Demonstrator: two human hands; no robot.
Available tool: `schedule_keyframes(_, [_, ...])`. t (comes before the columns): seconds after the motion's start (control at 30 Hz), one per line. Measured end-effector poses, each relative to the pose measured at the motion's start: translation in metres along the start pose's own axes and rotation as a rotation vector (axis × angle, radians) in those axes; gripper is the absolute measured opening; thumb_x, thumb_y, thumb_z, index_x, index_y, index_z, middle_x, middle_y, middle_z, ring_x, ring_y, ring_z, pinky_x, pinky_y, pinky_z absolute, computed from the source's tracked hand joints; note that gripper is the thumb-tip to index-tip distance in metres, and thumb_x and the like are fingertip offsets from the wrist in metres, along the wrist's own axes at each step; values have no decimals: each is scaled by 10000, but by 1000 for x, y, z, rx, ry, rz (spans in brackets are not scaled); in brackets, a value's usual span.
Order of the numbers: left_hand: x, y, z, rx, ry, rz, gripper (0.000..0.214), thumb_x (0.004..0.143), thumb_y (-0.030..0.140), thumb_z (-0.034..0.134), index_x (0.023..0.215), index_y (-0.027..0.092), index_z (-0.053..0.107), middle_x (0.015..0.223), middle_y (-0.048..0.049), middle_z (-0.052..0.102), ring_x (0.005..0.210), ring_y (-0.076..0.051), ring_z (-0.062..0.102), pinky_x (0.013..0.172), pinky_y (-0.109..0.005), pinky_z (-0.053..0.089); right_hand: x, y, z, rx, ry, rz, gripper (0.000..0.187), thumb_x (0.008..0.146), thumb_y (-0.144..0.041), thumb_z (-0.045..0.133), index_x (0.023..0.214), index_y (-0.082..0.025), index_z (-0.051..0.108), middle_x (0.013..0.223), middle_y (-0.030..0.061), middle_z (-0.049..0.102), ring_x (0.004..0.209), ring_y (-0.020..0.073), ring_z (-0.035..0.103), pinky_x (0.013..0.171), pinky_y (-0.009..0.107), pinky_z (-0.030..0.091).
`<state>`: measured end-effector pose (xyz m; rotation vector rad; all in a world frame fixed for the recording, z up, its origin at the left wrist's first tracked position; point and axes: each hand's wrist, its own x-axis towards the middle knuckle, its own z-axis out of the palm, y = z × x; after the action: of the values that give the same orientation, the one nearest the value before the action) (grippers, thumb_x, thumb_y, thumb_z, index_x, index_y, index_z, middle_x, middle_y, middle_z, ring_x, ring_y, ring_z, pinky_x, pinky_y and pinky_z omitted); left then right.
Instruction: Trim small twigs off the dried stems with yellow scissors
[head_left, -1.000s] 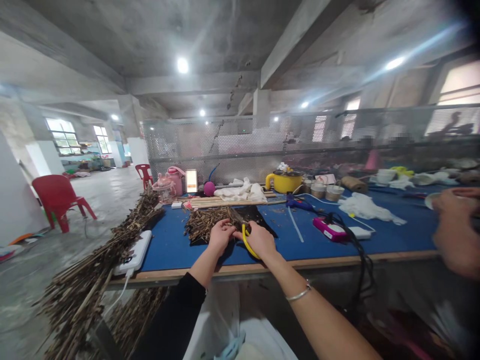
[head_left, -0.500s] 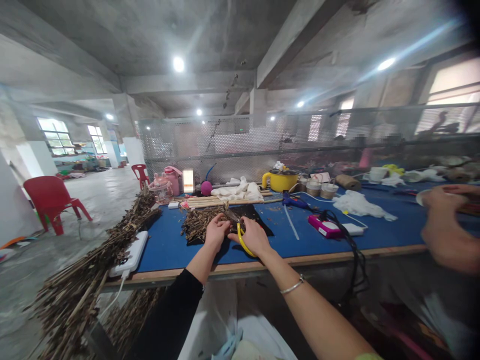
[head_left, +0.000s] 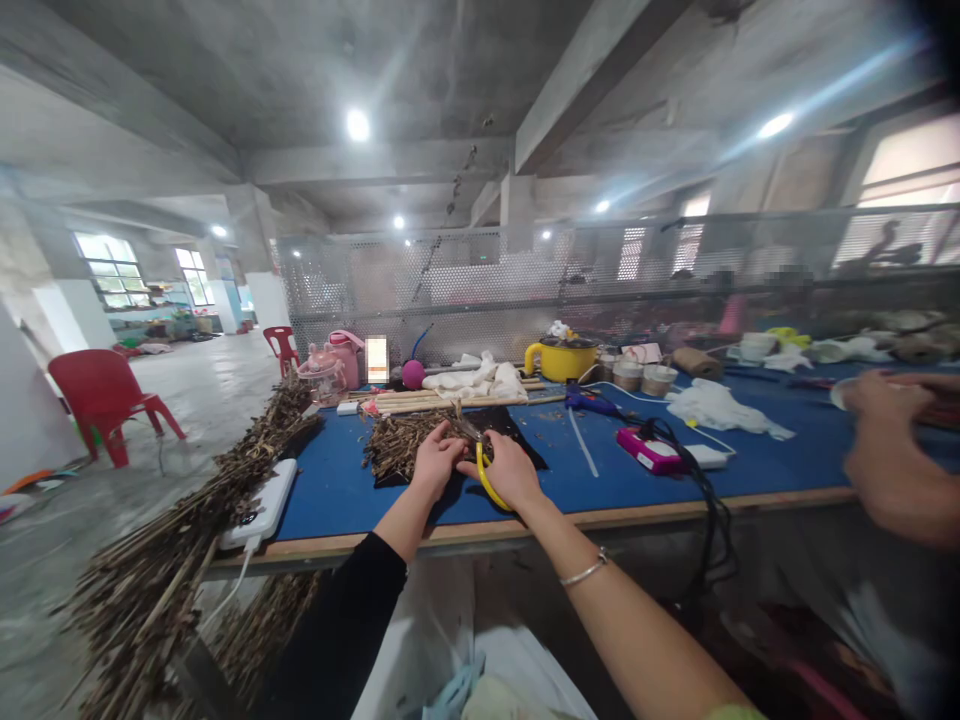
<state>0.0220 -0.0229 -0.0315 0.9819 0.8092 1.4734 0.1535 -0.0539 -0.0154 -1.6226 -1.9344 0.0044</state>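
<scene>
Since half a second earlier, the metal end of the yellow-handled tool (head_left: 487, 482) had tipped slightly more upright; both hands had barely shifted. The right hand (head_left: 511, 470) had its fingers wrapped round the tool's handle, above the table's (head_left: 345, 500) near edge. The left hand (head_left: 432, 466) held its fingers bent close together at the dry twigs (head_left: 391, 448), which lay on a black sheet (head_left: 517, 428); I could not tell whether they pinched any.

At the back stood a yellow pot (head_left: 564, 362), dark on top with something white above it. Beside it were pale cups (head_left: 627, 376), their contents hard to make out.

The tool's tips were lost against the twigs. A co-worker's hand (head_left: 889, 450) was blurred at the right.

A larger stick bundle (head_left: 161, 570) overhung the table's left end, partly covering a white power strip (head_left: 266, 508). Black cables (head_left: 712, 515) trailed over the front edge from near a magenta box (head_left: 646, 452), and a blue glue gun (head_left: 592, 402) lay behind.
</scene>
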Motion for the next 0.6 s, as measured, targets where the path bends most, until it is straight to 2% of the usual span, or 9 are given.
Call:
schedule_keyframes(0.17, [-2, 0, 1, 17, -14, -36, 674, 637, 143, 673, 1242, 115, 377, 668, -30, 636, 573, -92, 580, 544, -187, 444, 0, 1, 1, 36, -19, 9, 585, 669, -569, 555, 1104, -188, 468, 1022, 82, 574, 967, 223, 529, 774, 271, 374])
schedule_keyframes(0.3, [-7, 4, 4, 84, -80, -119, 393, 662, 232, 661, 1011, 89, 552, 688, -60, 635, 535, -92, 569, 501, -188, 436, -1, 2, 1, 37, -6, 47, 552, 690, -544, 547, 1116, -204, 459, 1058, 77, 566, 964, 213, 535, 760, 262, 375])
schedule_keyframes(0.37, [-8, 4, 4, 118, -81, -126, 327, 654, 241, 667, 923, 76, 581, 684, -68, 632, 517, -87, 557, 486, -184, 425, 0, 2, 1, 32, 8, 52, 561, 693, -552, 537, 1123, -202, 452, 1058, 81, 569, 959, 212, 538, 756, 264, 377])
schedule_keyframes(0.47, [-8, 3, 5, 124, -41, -108, 459, 616, 225, 700, 1022, 74, 548, 606, -35, 610, 468, -70, 522, 469, -177, 400, 0, 3, 1, 24, 12, 64, 572, 689, -565, 531, 1124, -203, 451, 1055, 84, 574, 964, 215, 539, 751, 268, 380])
schedule_keyframes(0.6, [-6, 0, 3, 130, 8, -75, 700, 574, 172, 726, 1196, 82, 418, 524, 20, 571, 415, -50, 470, 446, -163, 365, 1, 2, 2, 17, 19, 71, 581, 681, -586, 524, 1116, -206, 455, 1041, 78, 584, 956, 218, 544, 747, 273, 383])
